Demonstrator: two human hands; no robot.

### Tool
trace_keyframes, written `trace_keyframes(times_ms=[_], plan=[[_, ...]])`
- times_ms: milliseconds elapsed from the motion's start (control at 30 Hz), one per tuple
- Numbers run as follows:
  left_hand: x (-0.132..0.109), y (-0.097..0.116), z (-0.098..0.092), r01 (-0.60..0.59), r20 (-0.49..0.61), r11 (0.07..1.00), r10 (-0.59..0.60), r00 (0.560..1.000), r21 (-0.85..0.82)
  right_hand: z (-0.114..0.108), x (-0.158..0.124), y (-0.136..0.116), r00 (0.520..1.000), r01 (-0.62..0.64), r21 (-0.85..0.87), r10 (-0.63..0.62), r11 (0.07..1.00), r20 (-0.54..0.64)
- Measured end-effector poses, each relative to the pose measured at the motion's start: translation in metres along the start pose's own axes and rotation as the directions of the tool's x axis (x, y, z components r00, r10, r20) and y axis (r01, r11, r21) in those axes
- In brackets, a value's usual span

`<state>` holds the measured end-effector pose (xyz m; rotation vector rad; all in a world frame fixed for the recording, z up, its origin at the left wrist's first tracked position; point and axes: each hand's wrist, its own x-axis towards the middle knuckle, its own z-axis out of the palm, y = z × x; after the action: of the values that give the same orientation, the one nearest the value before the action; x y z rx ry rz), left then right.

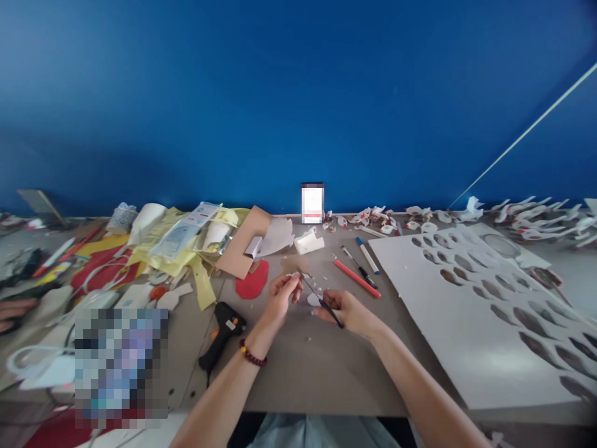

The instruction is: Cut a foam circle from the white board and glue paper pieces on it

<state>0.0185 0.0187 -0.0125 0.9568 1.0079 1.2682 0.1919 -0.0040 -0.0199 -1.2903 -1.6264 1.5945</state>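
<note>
My right hand (345,309) is closed around the dark handle of slim scissors (332,312). Their narrow metal blades point up and left, reaching my left hand. Fingers and thumb pinched, my left hand (285,289) holds a small pale piece at the blade tips; it is too small to name. Below the blades lies a white paper-like piece (314,300) among tiny white scraps. Left of my left hand is a red cut-out piece (252,279).
A black glue gun (221,336) lies to the left, near cardboard (242,246). Pens (358,264) and a red stick (357,278) lie right, beside a white sheet with cut-out holes (443,336). A phone (312,203) leans against the blue wall. Another person's hand (16,313) is far left.
</note>
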Motion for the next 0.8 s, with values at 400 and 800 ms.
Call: trace_keyframes(times_ms=[400,800], plan=[[0.0003,0.0009,-0.0088,0.066,0.169,0.989,-0.088,0.982,0.135,0.0001,0.0007,0.0026,0.999,-0.014,0.095,0.01,0.995,0.036],[0.0008,-0.0023,-0.0099,0.047,0.206,0.997,-0.059,0.977,0.061,0.0046,0.0006,0.0005,0.999,0.025,0.113,-0.029,0.993,0.037]])
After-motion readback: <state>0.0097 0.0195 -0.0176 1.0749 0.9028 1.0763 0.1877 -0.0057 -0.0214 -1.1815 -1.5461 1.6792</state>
